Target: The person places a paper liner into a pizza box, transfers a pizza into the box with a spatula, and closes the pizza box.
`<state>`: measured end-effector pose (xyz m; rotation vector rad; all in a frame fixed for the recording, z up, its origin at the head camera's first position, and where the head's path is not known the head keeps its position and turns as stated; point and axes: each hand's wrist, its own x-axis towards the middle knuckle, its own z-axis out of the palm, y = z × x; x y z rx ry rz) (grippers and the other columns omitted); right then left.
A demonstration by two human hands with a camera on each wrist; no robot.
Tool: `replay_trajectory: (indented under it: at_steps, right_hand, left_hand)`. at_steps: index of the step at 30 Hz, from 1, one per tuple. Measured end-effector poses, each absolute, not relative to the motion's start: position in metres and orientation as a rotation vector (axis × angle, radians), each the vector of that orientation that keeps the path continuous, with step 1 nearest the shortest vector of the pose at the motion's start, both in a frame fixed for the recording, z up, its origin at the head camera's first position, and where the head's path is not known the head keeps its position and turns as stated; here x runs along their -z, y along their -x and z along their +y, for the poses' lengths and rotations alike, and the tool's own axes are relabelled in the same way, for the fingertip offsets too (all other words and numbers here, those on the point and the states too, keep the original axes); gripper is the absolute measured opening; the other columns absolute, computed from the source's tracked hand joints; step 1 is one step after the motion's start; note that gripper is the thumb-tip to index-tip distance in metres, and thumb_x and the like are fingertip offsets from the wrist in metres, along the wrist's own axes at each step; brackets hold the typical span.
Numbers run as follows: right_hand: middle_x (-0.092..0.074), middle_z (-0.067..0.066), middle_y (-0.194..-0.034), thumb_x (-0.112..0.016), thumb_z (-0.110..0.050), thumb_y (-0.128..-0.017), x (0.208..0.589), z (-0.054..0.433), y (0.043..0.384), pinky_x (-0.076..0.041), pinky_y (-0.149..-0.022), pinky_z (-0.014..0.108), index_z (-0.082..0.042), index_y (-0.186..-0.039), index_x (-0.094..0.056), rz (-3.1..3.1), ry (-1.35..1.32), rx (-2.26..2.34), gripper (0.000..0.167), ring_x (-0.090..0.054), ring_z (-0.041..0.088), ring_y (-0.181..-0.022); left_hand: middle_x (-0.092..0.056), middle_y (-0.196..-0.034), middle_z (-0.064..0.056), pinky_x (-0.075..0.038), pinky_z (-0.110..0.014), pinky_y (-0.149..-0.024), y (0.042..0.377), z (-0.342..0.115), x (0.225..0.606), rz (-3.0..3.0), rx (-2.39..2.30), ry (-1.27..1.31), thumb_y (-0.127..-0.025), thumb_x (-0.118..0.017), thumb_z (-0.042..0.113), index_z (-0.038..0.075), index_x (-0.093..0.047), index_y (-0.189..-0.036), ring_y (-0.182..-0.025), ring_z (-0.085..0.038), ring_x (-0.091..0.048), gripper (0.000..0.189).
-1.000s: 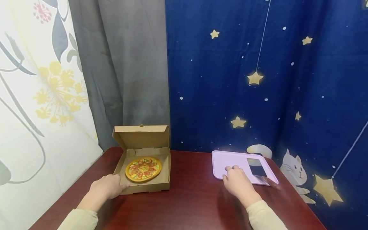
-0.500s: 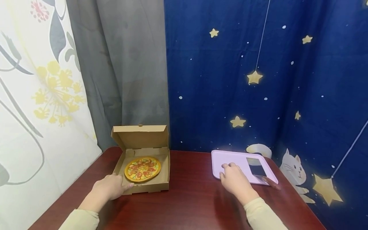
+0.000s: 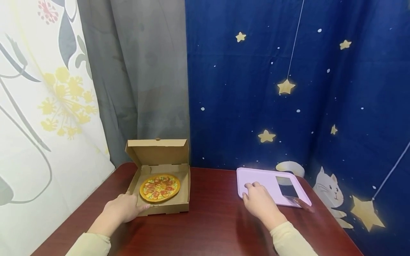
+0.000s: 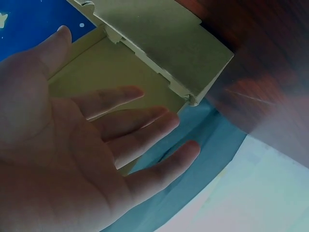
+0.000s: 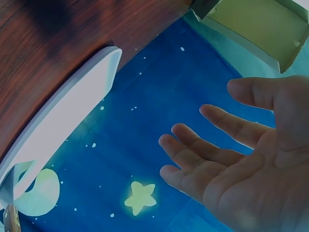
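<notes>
Left hand at near-left corner of open cardboard box, fingers straight and relaxed, grip loose, holding nothing; thumb at box's near wall. Box on left of dark red surface, lid upright at far side. Pizza lies flat inside box. Right hand over near-left part of pink tray, fingers spread, grip empty. Spatula lies on tray's right part, just right of right hand.

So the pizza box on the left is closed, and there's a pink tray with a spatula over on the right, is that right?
Not quite: the pizza box is open, its lid standing upright with the pizza showing inside, as the head view shows. The pink tray with the spatula is on the right, as you said.
</notes>
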<state>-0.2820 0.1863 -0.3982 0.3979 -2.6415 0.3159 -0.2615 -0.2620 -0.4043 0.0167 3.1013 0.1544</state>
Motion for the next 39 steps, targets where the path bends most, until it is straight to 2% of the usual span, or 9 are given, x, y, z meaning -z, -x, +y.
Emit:
replay_trajectory:
  at_steps: [7,13,25,30,35,39]
  right_hand:
    - [-0.072,0.028,-0.107,-0.073,-0.009,-0.092,0.401,0.179,0.284,-0.058,-0.098,0.056,0.007,-0.112,-0.073,-2.619,-0.419,-0.336,0.026,-0.072,0.045,-0.102]
    - [-0.073,0.025,-0.108,-0.075,-0.010,-0.092,0.407,0.165,0.283,-0.060,-0.097,0.054,0.006,-0.114,-0.073,-2.637,-0.474,-0.365,0.027,-0.074,0.043,-0.101]
    - [-0.073,0.022,-0.105,-0.078,-0.012,-0.089,0.412,0.137,0.282,-0.059,-0.095,0.051,0.003,-0.114,-0.074,-2.610,-0.576,-0.320,0.029,-0.074,0.040,-0.096]
    - [-0.073,0.018,-0.100,-0.076,-0.013,-0.090,0.411,0.120,0.287,-0.059,-0.092,0.050,0.001,-0.111,-0.074,-2.570,-0.670,-0.246,0.024,-0.072,0.035,-0.092]
    - [-0.073,0.016,-0.100,-0.075,-0.015,-0.093,0.405,0.099,0.291,-0.059,-0.096,0.048,-0.001,-0.112,-0.074,-2.593,-0.750,-0.192,0.024,-0.071,0.030,-0.096]
    - [-0.073,0.014,-0.101,-0.074,-0.018,-0.095,0.402,0.084,0.294,-0.059,-0.095,0.045,-0.002,-0.113,-0.074,-2.623,-0.791,-0.168,0.024,-0.071,0.029,-0.096]
  left_hand:
    - [-0.054,-0.142,-0.045,-0.053,-0.075,-0.090,0.263,-0.263,0.406,3.084,-0.162,-0.023,-0.096,-0.060,0.074,-0.016,-0.060,-0.137,-0.135,-0.061,-0.053,0.098]
    - [-0.055,-0.140,-0.045,-0.053,-0.075,-0.091,0.261,-0.263,0.409,3.074,-0.172,-0.023,-0.098,-0.063,0.066,-0.017,-0.057,-0.138,-0.134,-0.060,-0.053,0.093]
    - [-0.059,-0.140,-0.039,-0.052,-0.075,-0.093,0.261,-0.264,0.415,3.094,-0.161,-0.048,-0.098,-0.066,0.062,-0.014,-0.060,-0.137,-0.131,-0.058,-0.057,0.085]
    - [-0.064,-0.132,-0.037,-0.053,-0.072,-0.093,0.260,-0.263,0.415,3.092,-0.196,-0.071,-0.098,-0.069,0.058,-0.012,-0.064,-0.129,-0.125,-0.054,-0.063,0.077]
    - [-0.072,-0.116,-0.028,-0.054,-0.070,-0.084,0.257,-0.258,0.415,3.060,-0.235,-0.064,-0.097,-0.070,0.057,-0.002,-0.069,-0.110,-0.111,-0.048,-0.071,0.060]
    - [-0.073,-0.114,-0.027,-0.054,-0.069,-0.083,0.258,-0.256,0.415,3.057,-0.220,-0.061,-0.097,-0.069,0.058,0.002,-0.069,-0.105,-0.109,-0.047,-0.072,0.057]
